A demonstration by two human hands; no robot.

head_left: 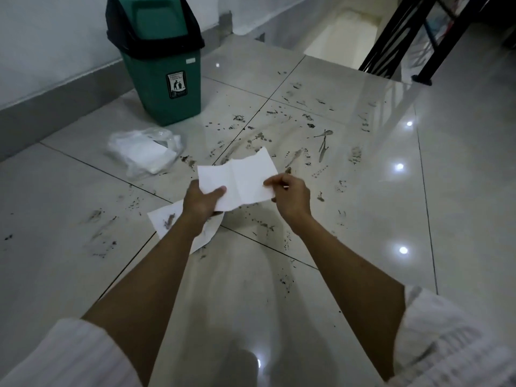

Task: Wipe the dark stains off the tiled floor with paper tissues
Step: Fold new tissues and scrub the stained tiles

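A clean white paper tissue (243,181) is stretched out between both hands above the floor. My left hand (201,203) grips its left edge with the thumb on top. My right hand (290,195) pinches its right edge. Below my left wrist a second tissue (167,220), marked with a dark smear, hangs or lies; whether my left hand also holds it I cannot tell. Dark stains (293,141) are scattered and smeared over the glossy grey tiled floor (377,191), thickest just beyond the hands.
A green swing-lid bin (164,65) with a black liner stands at the back left near the wall. A plastic pack of white tissues (145,152) lies on the floor in front of it. A black railing (413,43) and a stair drop are at the far right.
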